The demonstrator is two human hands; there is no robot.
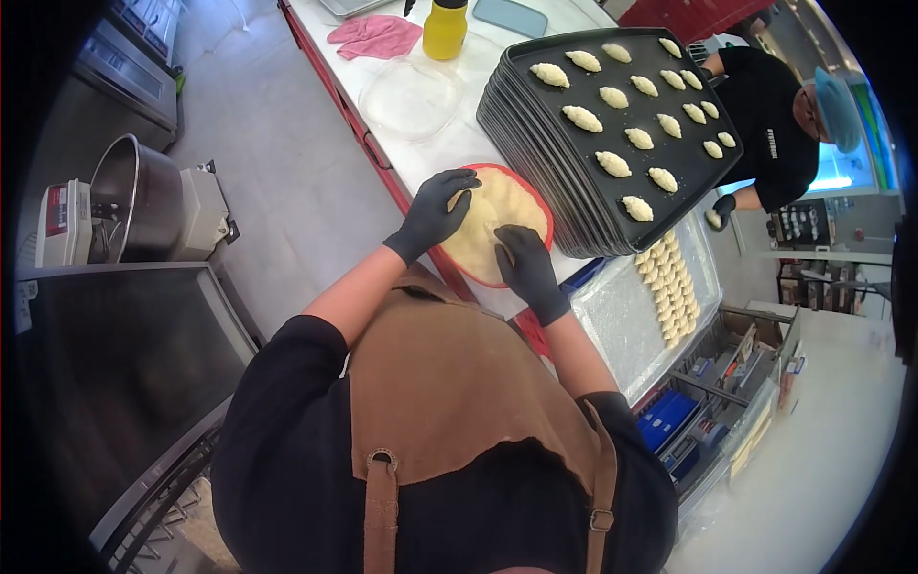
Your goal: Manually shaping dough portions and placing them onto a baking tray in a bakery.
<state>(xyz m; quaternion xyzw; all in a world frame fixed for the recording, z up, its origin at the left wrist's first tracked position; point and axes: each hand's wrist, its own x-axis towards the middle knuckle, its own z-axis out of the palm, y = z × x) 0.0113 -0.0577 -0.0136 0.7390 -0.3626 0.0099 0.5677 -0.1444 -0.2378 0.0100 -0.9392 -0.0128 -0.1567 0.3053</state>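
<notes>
A round red-rimmed tub (548,212) at the near edge of the table holds a pale yellow, dough-like mass (486,222). My left hand (432,212), in a black glove, is at the tub's left side, its fingers and thumb curled around some of the pale mass. On the right side, my gloved right hand (529,271) reaches in over the rim with bent fingers pressed into the mass. The fingertips of that hand are partly hidden. Just right of the tub rises a stack of black baking trays (598,172); shaped pale dough pieces (613,165) lie spaced out on the top one.
A plastic-covered tray (612,330) at right carries rows of small dough pieces (666,292). Beyond the tub are a clear round lid (411,99), pink cloth (375,36) and yellow bottle (445,31). A co-worker (779,124) stands beyond the trays; a steel mixing bowl (139,196) is at left.
</notes>
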